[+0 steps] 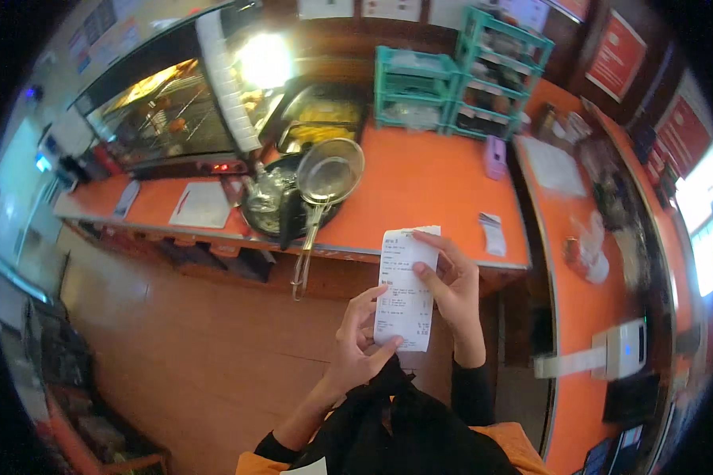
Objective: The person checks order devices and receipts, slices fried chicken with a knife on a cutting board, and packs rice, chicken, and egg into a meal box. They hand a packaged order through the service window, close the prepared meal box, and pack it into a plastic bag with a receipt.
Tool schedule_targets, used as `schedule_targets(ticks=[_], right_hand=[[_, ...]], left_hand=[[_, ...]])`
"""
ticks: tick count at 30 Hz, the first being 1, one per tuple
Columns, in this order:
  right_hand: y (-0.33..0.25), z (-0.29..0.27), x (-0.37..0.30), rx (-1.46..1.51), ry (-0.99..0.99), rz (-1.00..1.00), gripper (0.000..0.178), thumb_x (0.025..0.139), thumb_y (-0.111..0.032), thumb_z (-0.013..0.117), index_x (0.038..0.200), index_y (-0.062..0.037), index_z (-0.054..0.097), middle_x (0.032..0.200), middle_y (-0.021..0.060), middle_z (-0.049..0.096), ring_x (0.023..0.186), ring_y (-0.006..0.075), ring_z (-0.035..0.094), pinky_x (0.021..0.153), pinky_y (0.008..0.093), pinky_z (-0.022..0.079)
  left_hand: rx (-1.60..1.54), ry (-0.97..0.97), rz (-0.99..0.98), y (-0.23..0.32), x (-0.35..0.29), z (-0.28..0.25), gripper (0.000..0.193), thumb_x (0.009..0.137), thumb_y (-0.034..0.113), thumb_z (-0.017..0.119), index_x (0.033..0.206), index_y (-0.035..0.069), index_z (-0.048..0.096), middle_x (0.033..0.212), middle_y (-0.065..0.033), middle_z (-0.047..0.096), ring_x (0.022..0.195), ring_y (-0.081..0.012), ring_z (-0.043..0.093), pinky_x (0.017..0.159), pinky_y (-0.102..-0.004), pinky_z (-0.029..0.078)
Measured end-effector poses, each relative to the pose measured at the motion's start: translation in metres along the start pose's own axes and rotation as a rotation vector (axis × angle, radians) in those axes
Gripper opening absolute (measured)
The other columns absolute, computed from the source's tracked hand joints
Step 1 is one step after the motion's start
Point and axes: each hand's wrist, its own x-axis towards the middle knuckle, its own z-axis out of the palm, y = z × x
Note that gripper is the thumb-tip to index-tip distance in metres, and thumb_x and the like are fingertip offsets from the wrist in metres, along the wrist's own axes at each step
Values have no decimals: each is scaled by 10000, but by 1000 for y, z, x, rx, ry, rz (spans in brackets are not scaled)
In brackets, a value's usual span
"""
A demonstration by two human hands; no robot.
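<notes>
A long white paper receipt (406, 289) is being held in front of the body, just before the edge of the orange counter (432, 186), with its printed face turned up to the view. By the left hand (358, 340) it is being gripped narrowly at the lower left: the thumb is being laid on the front near the bottom end, and the fingers are being kept at the left edge. By the right hand (455, 289) the upper right edge is being held, with the thumb and the forefinger being shown over the face; how hard it is being pressed from behind cannot be told, because that side is being hidden.

The receipt is being judged as very light, thin and soft, so almost no force is being needed. It is probably being made a little slippery by its smooth surface, and it could be creased or torn if the two hands are being pulled apart. Flatness is being helped by the two opposite holds. The best places for the hold are being found at the side edges and the corners, where the print is being left mostly uncovered; in the middle, the sheet would easily be bent.
</notes>
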Motion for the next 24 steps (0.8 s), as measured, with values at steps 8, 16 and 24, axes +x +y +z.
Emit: schedule_targets(ticks=[8,16,24], right_hand=[[42,-34,3,-19,-213,-82,368,866,49,612,1232,17,602,1182,107,603,1124,188,569,928,298,463],[59,-56,4,27,-264,-55,401,851,66,585,1240,-22,618,1219,109,589,1126,180,551,941,289,440],[81,-68,-17,-47,-123,-15,419,829,96,565,1230,-15,615,1228,111,581,1121,179,547,935,291,437]], left_hand=[[29,221,43,-59,-15,42,710,804,-126,636,1404,25,288,1274,-177,504,1109,-291,612,903,-365,562],[48,283,140,-98,-10,63,630,819,-112,639,1370,0,355,1318,-186,474,1155,-267,574,915,-360,558],[-15,141,128,-122,-5,55,644,816,-124,630,1394,17,383,1327,-177,467,1157,-257,572,886,-340,573]])
